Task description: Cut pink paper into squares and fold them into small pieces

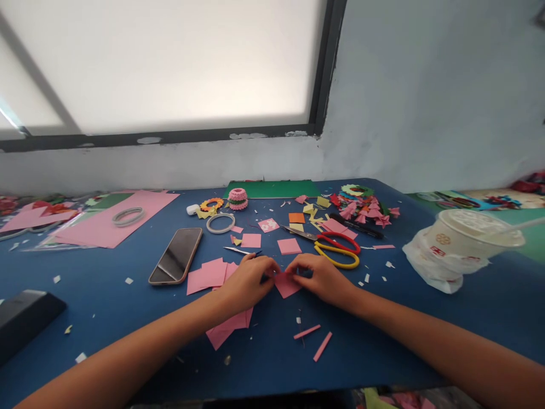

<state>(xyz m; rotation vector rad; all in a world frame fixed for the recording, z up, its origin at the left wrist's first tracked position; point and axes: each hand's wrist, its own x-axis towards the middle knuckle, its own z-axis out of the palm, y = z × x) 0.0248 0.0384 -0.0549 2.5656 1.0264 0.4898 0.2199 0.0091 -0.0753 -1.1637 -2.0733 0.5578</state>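
Observation:
Between my hands is a small pink paper square (286, 286), one corner pointing toward me. My left hand (255, 277) pinches its left upper edge, and my right hand (317, 276) pinches the right upper edge. Under and beside my left forearm lie several loose pink paper squares (208, 276). Just beyond my fingers rest a single pink square (289, 246) and scissors (336, 250) with red and yellow handles. Thin pink paper strips (322, 346) lie on the table nearer to me. Tweezers-like pointed metal (238, 250) shows behind my left hand.
A phone (176, 257) lies left, near a tape roll (220, 223). At right stands a lidded cup (464, 244) in a plastic bag. Folded paper pieces (361, 205) are heaped at the back, by a green board (272, 189). Large pink sheets (97, 233) lie far left.

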